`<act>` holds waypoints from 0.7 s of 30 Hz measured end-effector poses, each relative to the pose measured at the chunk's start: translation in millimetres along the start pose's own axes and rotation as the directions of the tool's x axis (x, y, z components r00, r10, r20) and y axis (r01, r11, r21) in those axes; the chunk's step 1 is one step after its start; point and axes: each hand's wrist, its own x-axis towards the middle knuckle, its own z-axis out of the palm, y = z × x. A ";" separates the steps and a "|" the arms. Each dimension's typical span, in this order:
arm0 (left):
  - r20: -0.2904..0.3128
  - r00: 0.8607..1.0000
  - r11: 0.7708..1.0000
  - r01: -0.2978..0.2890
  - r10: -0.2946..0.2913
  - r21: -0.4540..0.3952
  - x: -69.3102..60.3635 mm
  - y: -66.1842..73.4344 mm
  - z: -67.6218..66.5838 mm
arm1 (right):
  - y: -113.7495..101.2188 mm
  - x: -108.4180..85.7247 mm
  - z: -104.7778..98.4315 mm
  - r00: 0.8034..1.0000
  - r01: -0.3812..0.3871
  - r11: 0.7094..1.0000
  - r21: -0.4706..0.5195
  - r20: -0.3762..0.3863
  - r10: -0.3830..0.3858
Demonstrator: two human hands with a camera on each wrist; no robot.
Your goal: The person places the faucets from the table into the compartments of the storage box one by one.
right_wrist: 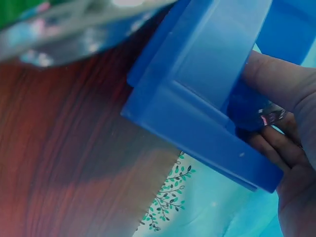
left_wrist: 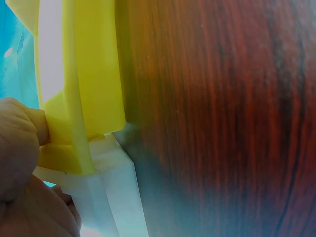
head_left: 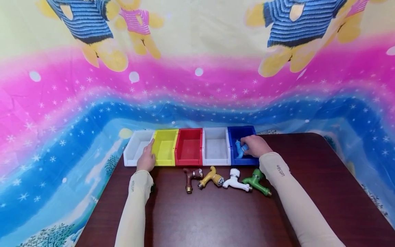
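Note:
Inside the dark blue bin (head_left: 251, 160) at the right end of the row lies a light blue tap (head_left: 239, 149). My right hand (head_left: 256, 145) reaches in over the bin's right side and grips that tap; in the right wrist view, thumb and fingers (right_wrist: 281, 143) are round its dark, shadowed part. My left hand (head_left: 146, 158) rests on the wall between the left white bin (head_left: 131, 163) and the yellow bin (head_left: 165, 162), one finger extended along it. The left wrist view shows that hand (left_wrist: 19, 158) touching the yellow bin's edge (left_wrist: 74, 128).
A red bin (head_left: 189, 161) and a second white bin (head_left: 216, 162) stand mid-row. In front on the brown table (head_left: 197, 219) lie a brown tap (head_left: 189, 178), a yellow tap (head_left: 212, 175), a white tap (head_left: 236, 181) and a green tap (head_left: 256, 181). A printed cloth hangs behind.

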 end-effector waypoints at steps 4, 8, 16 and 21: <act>0.004 1.000 1.000 0.000 0.000 -0.001 -0.2 0.5 0.3 | 1.8 0.4 5.4 1.000 0.000 0.999 -0.035 -0.017 -0.001; 0.003 1.000 1.000 0.003 -0.003 -0.012 -0.3 1.2 -0.2 | 2.2 0.2 9.1 0.999 -0.004 0.999 -0.045 -0.034 0.003; -0.004 1.000 1.000 -0.003 0.003 -0.005 -0.5 1.0 0.8 | 0.3 3.5 14.3 0.999 0.028 0.995 -0.095 -0.040 -0.032; -0.008 1.000 1.000 0.001 -0.001 -0.010 -1.0 1.4 1.5 | -2.1 3.9 13.2 0.999 0.037 0.993 -0.111 -0.032 -0.040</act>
